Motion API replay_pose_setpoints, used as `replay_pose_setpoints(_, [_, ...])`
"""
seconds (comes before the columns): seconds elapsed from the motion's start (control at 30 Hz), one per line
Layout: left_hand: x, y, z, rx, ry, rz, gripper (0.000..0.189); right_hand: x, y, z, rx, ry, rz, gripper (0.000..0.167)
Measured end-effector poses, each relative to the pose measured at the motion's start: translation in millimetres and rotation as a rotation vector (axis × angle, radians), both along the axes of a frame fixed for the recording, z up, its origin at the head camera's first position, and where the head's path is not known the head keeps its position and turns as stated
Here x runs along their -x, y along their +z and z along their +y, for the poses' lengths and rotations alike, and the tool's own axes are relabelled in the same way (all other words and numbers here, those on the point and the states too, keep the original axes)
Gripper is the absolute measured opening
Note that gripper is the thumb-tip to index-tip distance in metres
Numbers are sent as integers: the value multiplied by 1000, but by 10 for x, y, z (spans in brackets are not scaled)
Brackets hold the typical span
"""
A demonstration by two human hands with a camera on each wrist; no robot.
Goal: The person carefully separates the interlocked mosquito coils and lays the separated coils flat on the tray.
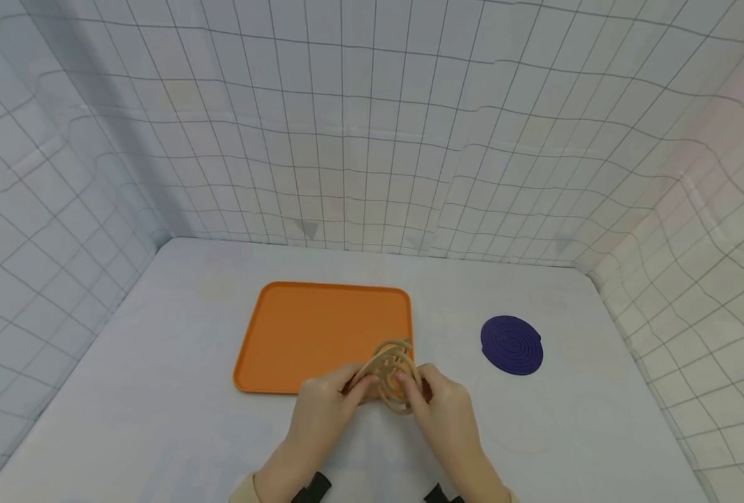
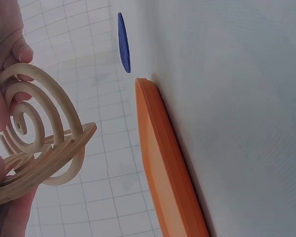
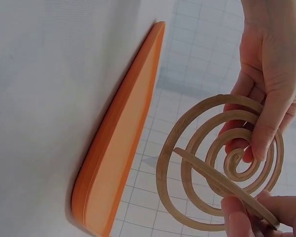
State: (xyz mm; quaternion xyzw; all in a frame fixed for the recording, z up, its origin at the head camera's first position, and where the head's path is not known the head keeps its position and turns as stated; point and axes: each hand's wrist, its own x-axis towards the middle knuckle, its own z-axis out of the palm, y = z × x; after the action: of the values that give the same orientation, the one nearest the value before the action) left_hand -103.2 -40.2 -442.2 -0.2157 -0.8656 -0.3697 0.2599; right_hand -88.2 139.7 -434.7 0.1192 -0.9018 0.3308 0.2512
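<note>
Two tan mosquito coils, loosely interlocked, are held just above the near right corner of the orange tray. My left hand pinches one coil, which shows its rings face-on in the right wrist view. My right hand grips the other coil, seen nearly edge-on there and set crosswise through the first. Thumbs lie on the near faces, and fingers curl behind, partly hidden by the rings.
An orange tray lies on the white table beyond my hands. To its right is a flat purple spiral disc. White grid-patterned sheets enclose the back and sides.
</note>
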Motion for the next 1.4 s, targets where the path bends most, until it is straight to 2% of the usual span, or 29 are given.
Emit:
replay_pose_setpoints(0.17, [8, 19, -18, -49, 12, -69, 13, 20, -9, 41, 19, -5, -28, 17])
replay_pose_setpoints(0.27, [20, 20, -33, -69, 27, -83, 14, 33, -6, 59, 56, -3, -59, 14])
replay_pose_setpoints(0.53, [49, 16, -26, 7, 64, 79, 18, 47, -9, 82, 267, 55, -187, 12])
replay_pose_setpoints(0.6, [56, 19, -27, 23, 60, 105, 19, 53, -14, 91, 290, 51, -196, 12])
replay_pose_setpoints(0.67, [65, 23, -30, 23, 53, 104, 18, 62, -18, 105, 314, 41, -202, 12])
replay_pose_setpoints(0.8, [90, 23, -45, -21, 28, 36, 16, 86, -28, 149, 344, 29, -219, 12])
replay_pose_setpoints(0.93, [102, 22, -74, -61, 11, -48, 15, 104, -19, 190, 329, 45, -234, 13])
replay_pose_setpoints(1.13, [105, 47, -126, -131, -8, -252, 13, 108, 11, 233, 299, 71, -280, 15])
replay_pose_setpoints(1.2, [109, 59, -142, -149, -18, -299, 11, 106, 18, 246, 289, 76, -298, 16])
replay_pose_setpoints(1.4, [118, 104, -182, -132, -56, -365, 14, 120, 40, 294, 244, 123, -333, 16])
